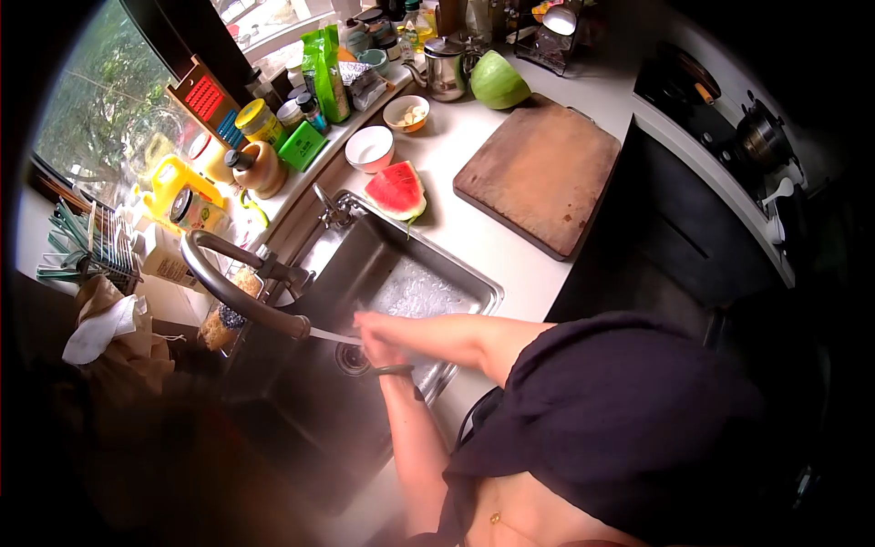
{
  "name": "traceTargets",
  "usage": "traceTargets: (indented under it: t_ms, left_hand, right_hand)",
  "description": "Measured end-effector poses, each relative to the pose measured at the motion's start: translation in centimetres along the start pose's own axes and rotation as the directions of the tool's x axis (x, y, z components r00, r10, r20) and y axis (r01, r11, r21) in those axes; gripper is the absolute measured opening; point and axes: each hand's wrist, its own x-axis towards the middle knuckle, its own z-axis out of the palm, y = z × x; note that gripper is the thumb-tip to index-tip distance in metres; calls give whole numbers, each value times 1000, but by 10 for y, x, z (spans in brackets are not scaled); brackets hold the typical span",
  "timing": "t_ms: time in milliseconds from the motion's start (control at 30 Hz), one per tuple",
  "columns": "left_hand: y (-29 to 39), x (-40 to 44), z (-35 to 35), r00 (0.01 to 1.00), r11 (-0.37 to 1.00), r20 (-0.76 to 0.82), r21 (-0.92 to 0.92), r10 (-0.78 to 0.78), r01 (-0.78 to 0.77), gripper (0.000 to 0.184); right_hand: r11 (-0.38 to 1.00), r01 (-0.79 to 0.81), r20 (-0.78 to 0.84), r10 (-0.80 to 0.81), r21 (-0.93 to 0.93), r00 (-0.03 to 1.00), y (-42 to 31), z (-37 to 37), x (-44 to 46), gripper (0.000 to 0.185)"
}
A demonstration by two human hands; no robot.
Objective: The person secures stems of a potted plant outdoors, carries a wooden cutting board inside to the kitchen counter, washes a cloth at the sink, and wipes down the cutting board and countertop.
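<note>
Over the metal sink [319,424], my right hand [371,323] and my left hand [381,352] are together and overlap. Water runs from the curved faucet [239,296] onto them. My left wrist wears a dark band [394,370]. The fingers of both hands are blurred and partly hide each other, so their pose and anything between them cannot be made out. Below the stream, the round drain [351,358] shows beside my hands.
On the counter lie a cut watermelon piece [396,190], a white bowl [370,149], a bowl with pale pieces [406,114], a wooden board [540,169], a green melon [499,80] and a metal kettle [446,70]. Jars line the window ledge.
</note>
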Motion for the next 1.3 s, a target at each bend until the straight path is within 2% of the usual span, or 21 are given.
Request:
traceTargets:
  t_ms: [33,100,133,167,267,300,333,367,500,533,567,633,733,833,967,1033,1100,1167,1200,1233,1300]
  left_hand:
    - [-13,14,-26,1000,1000,3,3,-5,5,61]
    - [-42,51,-83,949,923,50,-222,-312,315,67]
    - [-39,42,-80,953,937,-76,-220,-293,270,67]
    - [-29,31,-80,922,899,3,-223,-386,377,62]
    - [-40,35,-75,996,995,64,77,61,-66,47]
    - [-44,28,-61,957,924,137,257,257,-285,46]
    - [-26,5,-33,813,839,310,76,494,-539,45]
    - [-2,-10,-9,900,789,232,435,368,-435,35]
    - [-18,22,-37,864,746,-50,531,501,-402,37]
    - [7,-1,-18,798,635,-96,666,595,-393,37]
    - [-3,14,-42,766,522,45,706,642,-479,38]
    - [-10,31,-80,846,399,319,773,428,-493,39]
    - [7,-14,-38,644,338,564,557,517,-759,44]
    - [-1,-20,-35,729,384,459,636,508,-669,43]
    - [1,-7,-56,710,362,359,671,606,-647,35]
    - [13,-13,-66,651,123,599,685,467,-718,33]
    - [12,-21,-62,641,205,546,653,540,-729,25]
    - [10,-20,-63,801,439,338,699,494,-565,18]
    - [16,-17,-64,626,90,573,696,528,-713,17]
    - [15,-14,-65,633,91,566,703,528,-705,17]
    - [0,-1,-72,849,483,304,717,432,-502,22]
  right_hand:
    - [1000,-9,6,8,17,1000,3,-1,0,59]
    - [999,-33,28,32,29,999,11,5,-4,58]
    - [998,-40,34,39,39,999,14,3,-4,57]
    - [997,-46,37,44,57,998,15,0,-5,56]
    - [990,-47,37,42,133,998,14,-12,-5,54]
    - [985,-48,34,43,168,998,11,-19,-3,53]
    - [979,-47,27,42,200,999,9,-27,0,53]
    - [974,-57,31,52,221,998,9,-30,1,52]
    - [971,-111,94,93,212,991,27,-10,-2,49]
    - [971,-121,114,99,207,989,32,-6,-3,49]
    - [968,-123,122,98,219,988,35,-5,-3,48]
    - [958,-127,140,93,258,986,32,-11,-1,47]
    - [934,-110,125,71,339,990,18,-30,11,45]
    - [902,-83,151,20,423,988,33,-30,25,43]
    - [880,-62,235,-57,470,970,63,-20,35,42]
    - [900,-221,21,230,377,973,29,-8,7,34]
    - [896,-298,-104,348,329,932,21,-5,5,34]
    - [920,-248,-48,274,303,960,27,2,6,35]
    - [925,-243,-19,259,292,966,35,6,10,36]
    - [931,-237,3,246,277,969,41,7,13,36]
    - [940,-239,32,238,243,971,43,5,14,37]
